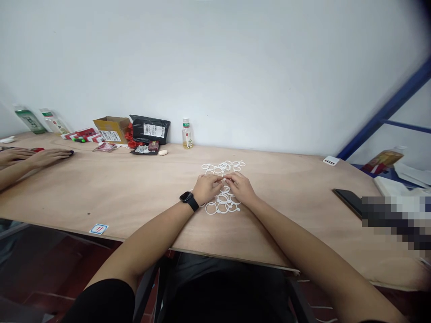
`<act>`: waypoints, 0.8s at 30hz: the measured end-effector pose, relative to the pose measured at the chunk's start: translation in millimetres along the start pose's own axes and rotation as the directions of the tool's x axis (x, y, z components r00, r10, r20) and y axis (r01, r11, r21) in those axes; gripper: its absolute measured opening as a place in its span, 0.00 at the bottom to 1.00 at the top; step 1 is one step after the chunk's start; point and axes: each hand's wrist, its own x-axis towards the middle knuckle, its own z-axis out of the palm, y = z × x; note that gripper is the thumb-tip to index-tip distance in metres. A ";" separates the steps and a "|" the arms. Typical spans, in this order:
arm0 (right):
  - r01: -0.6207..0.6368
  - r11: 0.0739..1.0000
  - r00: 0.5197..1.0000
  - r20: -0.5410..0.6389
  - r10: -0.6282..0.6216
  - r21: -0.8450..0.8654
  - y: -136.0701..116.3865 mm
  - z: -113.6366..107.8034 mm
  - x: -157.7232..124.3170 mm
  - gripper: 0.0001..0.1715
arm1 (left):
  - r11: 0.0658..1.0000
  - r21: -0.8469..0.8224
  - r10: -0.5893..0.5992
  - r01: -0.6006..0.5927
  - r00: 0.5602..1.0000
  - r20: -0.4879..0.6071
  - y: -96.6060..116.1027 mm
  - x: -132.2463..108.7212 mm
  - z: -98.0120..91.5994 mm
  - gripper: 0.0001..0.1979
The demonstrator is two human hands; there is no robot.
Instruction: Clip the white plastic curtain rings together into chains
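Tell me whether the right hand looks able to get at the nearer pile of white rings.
Likely yes: the right hand is beside the nearer white rings, and the frontmost ones lie uncovered.

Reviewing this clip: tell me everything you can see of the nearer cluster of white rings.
The nearer cluster of white rings is made of thin, round, plastic-looking hoops, at least one with a small knob on its rim. They lie loosely overlapping on the wooden table, between the forearms. The left hand hides part; whether it touches them can't be told.
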 end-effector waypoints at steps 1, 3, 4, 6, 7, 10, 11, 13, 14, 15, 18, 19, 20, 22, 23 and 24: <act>0.016 1.000 1.000 -0.016 -0.015 0.026 -2.2 0.4 -0.7 0.11 | 1.000 -0.011 0.013 -0.013 1.000 -0.025 -0.1 0.5 -0.7 0.10; 0.028 0.998 0.999 -0.040 -0.026 0.057 -6.0 0.7 -2.0 0.10 | 0.999 -0.026 0.036 -0.038 0.997 -0.070 0.2 1.2 -2.2 0.08; 0.025 0.997 0.999 -0.050 -0.021 0.068 -7.6 0.6 -2.5 0.09 | 0.998 -0.029 0.045 -0.047 0.995 -0.089 0.7 1.2 -2.9 0.08; 0.001 0.995 0.998 -0.068 0.006 0.097 -9.8 0.0 -3.4 0.08 | 0.998 -0.023 0.062 -0.065 0.991 -0.118 2.0 0.8 -3.8 0.08; -0.018 0.993 0.997 -0.072 0.026 0.115 -10.5 -0.4 -3.7 0.08 | 0.997 -0.016 0.070 -0.072 0.989 -0.129 2.8 0.3 -4.1 0.08; -0.077 0.980 0.994 -0.068 0.091 0.182 -11.8 -1.8 -4.3 0.08 | 0.995 0.014 0.095 -0.094 0.985 -0.145 4.9 -1.4 -4.3 0.07; -0.095 0.974 0.992 -0.064 0.111 0.205 -12.2 -2.2 -4.3 0.09 | 0.995 0.024 0.103 -0.100 0.984 -0.146 5.4 -1.9 -4.3 0.07; -0.128 0.961 0.988 -0.058 0.146 0.246 -13.2 -3.1 -4.1 0.10 | 0.993 0.043 0.117 -0.112 0.983 -0.143 6.1 -2.7 -4.1 0.07; -0.141 0.955 0.986 -0.054 0.161 0.260 -13.8 -3.5 -3.9 0.10 | 0.992 0.050 0.123 -0.117 0.982 -0.141 6.2 -2.9 -3.9 0.07; -0.152 0.951 0.984 -0.050 0.172 0.270 -14.5 -3.8 -3.6 0.10 | 0.991 0.055 0.127 -0.121 0.982 -0.139 6.2 -3.1 -3.7 0.08; -0.167 0.946 0.982 -0.042 0.186 0.279 -17.0 -4.5 -2.5 0.10 | 0.991 0.058 0.128 -0.121 0.983 -0.133 5.9 -3.2 -3.1 0.08; -0.169 0.946 0.982 -0.041 0.187 0.275 -17.9 -4.5 -2.1 0.10 | 0.991 0.058 0.124 -0.117 0.984 -0.130 5.8 -3.1 -2.9 0.08; -0.171 0.948 0.981 -0.040 0.188 0.270 -18.8 -4.3 -1.7 0.10 | 0.992 0.058 0.118 -0.112 0.985 -0.126 5.7 -2.9 -2.8 0.09; -0.179 0.949 0.979 -0.047 0.197 0.259 -20.4 -3.4 -1.2 0.10 | 0.994 0.060 0.101 -0.094 0.988 -0.114 6.0 -2.3 -2.6 0.09; -0.185 0.949 0.977 -0.058 0.206 0.256 -21.0 -2.8 -1.0 0.10 | 0.995 0.062 0.089 -0.083 0.990 -0.108 6.2 -1.9 -2.5 0.09; -0.190 0.947 0.974 -0.072 0.215 0.258 -21.6 -2.2 -0.9 0.10 | 0.995 0.063 0.078 -0.072 0.992 -0.104 6.5 -1.5 -2.3 0.10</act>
